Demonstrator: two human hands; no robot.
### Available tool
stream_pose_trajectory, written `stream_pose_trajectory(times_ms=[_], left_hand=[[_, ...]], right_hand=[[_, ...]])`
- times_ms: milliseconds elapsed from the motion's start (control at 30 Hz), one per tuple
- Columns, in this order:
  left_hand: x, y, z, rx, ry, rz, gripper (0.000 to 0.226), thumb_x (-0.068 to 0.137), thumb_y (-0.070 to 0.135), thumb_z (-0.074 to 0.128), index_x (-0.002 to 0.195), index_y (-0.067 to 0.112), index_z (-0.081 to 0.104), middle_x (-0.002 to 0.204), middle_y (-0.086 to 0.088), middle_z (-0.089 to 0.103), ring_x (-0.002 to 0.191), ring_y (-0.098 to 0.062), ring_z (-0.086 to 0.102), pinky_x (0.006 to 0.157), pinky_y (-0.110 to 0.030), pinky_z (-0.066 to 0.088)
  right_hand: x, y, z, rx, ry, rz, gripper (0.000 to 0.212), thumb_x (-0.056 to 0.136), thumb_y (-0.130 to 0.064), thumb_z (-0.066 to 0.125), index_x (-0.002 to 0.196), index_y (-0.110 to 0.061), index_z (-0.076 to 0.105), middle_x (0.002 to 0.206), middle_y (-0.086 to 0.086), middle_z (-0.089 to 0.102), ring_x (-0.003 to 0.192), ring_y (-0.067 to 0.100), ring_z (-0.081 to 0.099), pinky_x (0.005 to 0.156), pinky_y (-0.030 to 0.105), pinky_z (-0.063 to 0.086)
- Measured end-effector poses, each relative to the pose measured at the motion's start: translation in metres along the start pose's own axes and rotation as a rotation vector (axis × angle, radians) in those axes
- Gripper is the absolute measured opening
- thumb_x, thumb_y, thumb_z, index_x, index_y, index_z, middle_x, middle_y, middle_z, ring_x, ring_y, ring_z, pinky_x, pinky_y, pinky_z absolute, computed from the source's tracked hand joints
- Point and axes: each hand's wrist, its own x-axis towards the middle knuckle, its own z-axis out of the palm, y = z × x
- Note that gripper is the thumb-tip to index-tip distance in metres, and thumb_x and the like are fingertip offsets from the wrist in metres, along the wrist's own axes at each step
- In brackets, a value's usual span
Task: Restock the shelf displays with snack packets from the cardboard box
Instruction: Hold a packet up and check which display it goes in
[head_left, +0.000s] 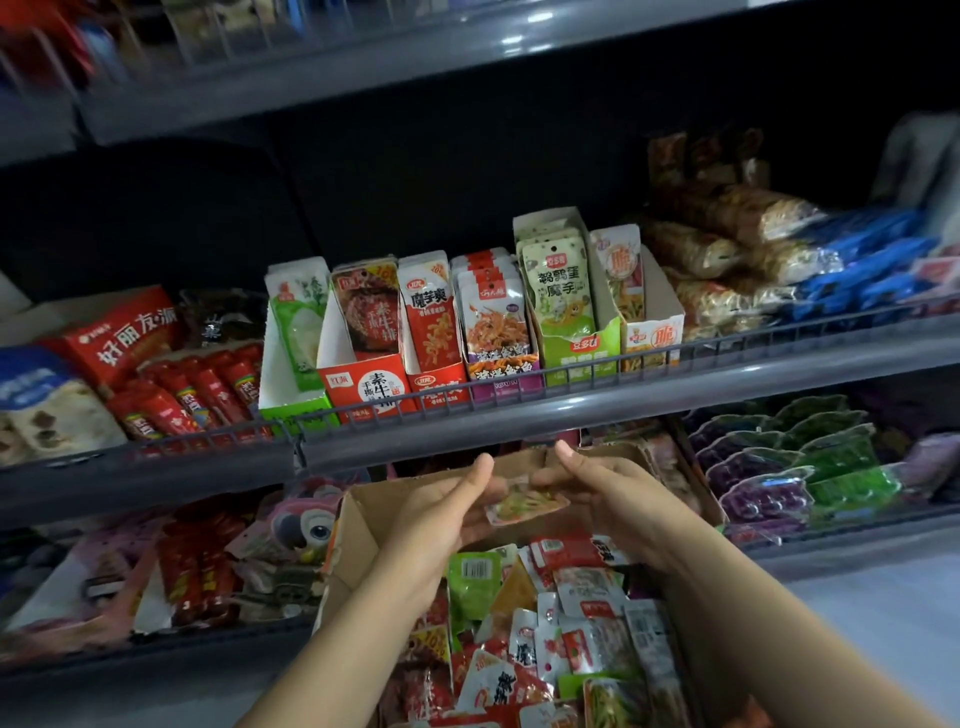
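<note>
Dark grey metal shelving (519, 410) fills the wall ahead, each tier edged with a rounded lip and a low wire rail. On the middle tier a row of upright display cartons (467, 332) stands side by side, cut low at the front, glossy packets filed upright inside; the green carton at the left end looks only part filled, its white inner wall showing. Loose red sachets (197, 395) lie to their left, crinkled clear bags of brown snacks (727, 260) to their right.

Below, propped against the lower tier, sits an open cardboard box (358, 525), plain brown, flaps up, heaped with small foil snack packets (545, 623) in red, white and green lying every way. Between the shelf lip and the box's far wall there is only a narrow band of free air, and both hands are in it.

The left hand (441, 514) and right hand (618, 499) face each other above the heap, thumbs raised. Between them is a small flat packet (524, 506), clear-faced with greenish-yellow strips inside. Fingertips of both hands curl in on its ends, pinching it level, just under the shelf edge.
</note>
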Motion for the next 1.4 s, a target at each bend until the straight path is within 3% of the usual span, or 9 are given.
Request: stream_pose_trajectory(times_ms=[133,233,367,500,633,800,933,1167,1400], left_hand=[[-0.006,0.005,0.004,0.174,0.047,0.161,0.013,0.081,0.019,0.07,0.094,0.024,0.07,0.095,0.006,0.072,0.095,-0.012,0.066,0.081,-0.022,0.053],[-0.006,0.009,0.01,0.226,0.101,0.282,0.028,0.081,0.005,0.07,0.094,0.03,0.064,0.099,0.006,0.067,0.092,-0.006,0.065,0.068,-0.011,0.051],[0.003,0.012,0.017,0.319,0.188,0.398,0.046,0.079,0.003,0.072,0.106,0.036,0.056,0.12,0.002,0.053,0.083,-0.003,0.066,0.07,-0.018,0.055],[0.014,0.017,0.02,0.168,0.201,0.381,0.064,0.078,0.0,0.073,0.128,0.026,0.043,0.115,0.005,0.057,0.075,-0.003,0.067,0.065,-0.019,0.055],[0.031,0.036,0.019,0.095,0.217,0.273,0.061,0.085,0.015,0.069,0.137,0.019,0.038,0.098,0.005,0.068,0.075,-0.007,0.069,0.055,-0.02,0.054],[0.054,0.073,0.022,0.113,0.157,0.164,0.014,0.092,0.019,0.06,0.105,0.014,0.058,0.083,-0.001,0.072,0.06,-0.007,0.068,0.049,-0.021,0.054],[0.076,0.099,0.028,0.026,0.052,0.106,0.011,0.089,0.014,0.064,0.097,0.008,0.061,0.084,-0.008,0.072,0.059,-0.012,0.069,0.05,-0.022,0.055],[0.108,0.137,0.059,0.12,0.046,0.25,0.004,0.089,0.012,0.063,0.089,0.01,0.06,0.089,-0.01,0.07,0.065,-0.015,0.07,0.052,-0.022,0.057],[0.148,0.191,0.107,0.181,0.089,0.473,0.005,0.091,0.017,0.062,0.088,0.014,0.059,0.089,-0.01,0.067,0.07,-0.02,0.067,0.06,-0.025,0.059]], right_hand=[[-0.006,-0.006,0.001,0.026,-0.008,-0.085,0.033,0.07,-0.015,0.071,0.101,-0.005,0.069,0.105,0.017,0.07,0.09,0.025,0.068,0.083,0.033,0.053],[-0.003,-0.007,0.001,0.055,0.016,-0.156,0.038,0.072,0.0,0.07,0.11,-0.008,0.066,0.111,0.021,0.067,0.099,0.033,0.065,0.092,0.043,0.051],[0.001,-0.011,0.005,0.078,0.052,-0.25,0.046,0.076,0.011,0.064,0.113,-0.015,0.063,0.102,0.01,0.071,0.087,0.029,0.068,0.08,0.041,0.054],[0.009,-0.016,0.004,0.033,0.108,-0.315,0.048,0.079,0.014,0.061,0.111,-0.021,0.061,0.1,0.0,0.071,0.084,0.018,0.07,0.071,0.029,0.055],[0.014,-0.025,-0.003,0.044,0.137,-0.351,0.045,0.081,0.014,0.06,0.11,-0.02,0.06,0.098,0.0,0.072,0.082,0.015,0.069,0.068,0.025,0.056],[0.017,-0.036,-0.018,-0.007,0.247,-0.429,0.039,0.081,0.01,0.063,0.108,-0.017,0.064,0.102,0.002,0.072,0.095,0.015,0.067,0.081,0.03,0.057],[0.018,-0.05,-0.033,-0.05,0.307,-0.489,0.033,0.082,0.004,0.066,0.104,-0.021,0.067,0.103,0.003,0.071,0.093,0.015,0.068,0.078,0.033,0.058],[0.03,-0.057,-0.059,-0.661,0.553,-0.655,0.045,0.087,-0.005,0.062,0.123,-0.03,0.055,0.117,-0.016,0.053,0.108,0.005,0.054,0.091,0.01,0.04],[0.047,-0.055,-0.082,-1.1,0.668,-0.512,0.061,0.092,-0.021,0.056,0.147,-0.023,0.03,0.153,-0.007,0.028,0.141,0.016,0.018,0.113,0.028,0.014]])
